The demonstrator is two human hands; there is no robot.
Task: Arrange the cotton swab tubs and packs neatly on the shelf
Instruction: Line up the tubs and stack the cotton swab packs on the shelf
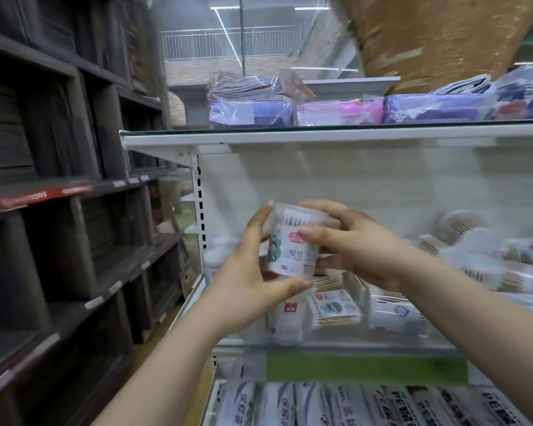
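Cotton swab tub (291,241), a clear round one with a printed label, is up in the air in front of the middle shelf (336,345), held between both of the person's hands. Left hand (246,278) cups it from below and behind, thumb under the base and fingers up the far side, so that hand seems to take the weight. Right hand (351,244) closes on the upper part from the other side, fingers across the lid and thumb on the label, which looks like a steadying or turning grip, perhaps to bring the label to the front before it goes down. Both hands are clamped on the tub, and it touches nothing on the shelf. Below it the stock lies in disorder: another tub (285,318) stands at the front near the clear guard rail, flat packs of swabs (334,307) lie tilted just beside it, and more packs and a tipped tub (462,226) are heaped to the right, blurred. My guess is the tub is being held clear while a spot is chosen, likely at the left end, where the back of the shelf looks emptier. Upper shelf carries folded cloths in plastic wrap (253,109), and the shelf below shows rows of white packets (351,407); neither belongs to this job. Knocking the loose packs while setting the tub down is the likely risk.
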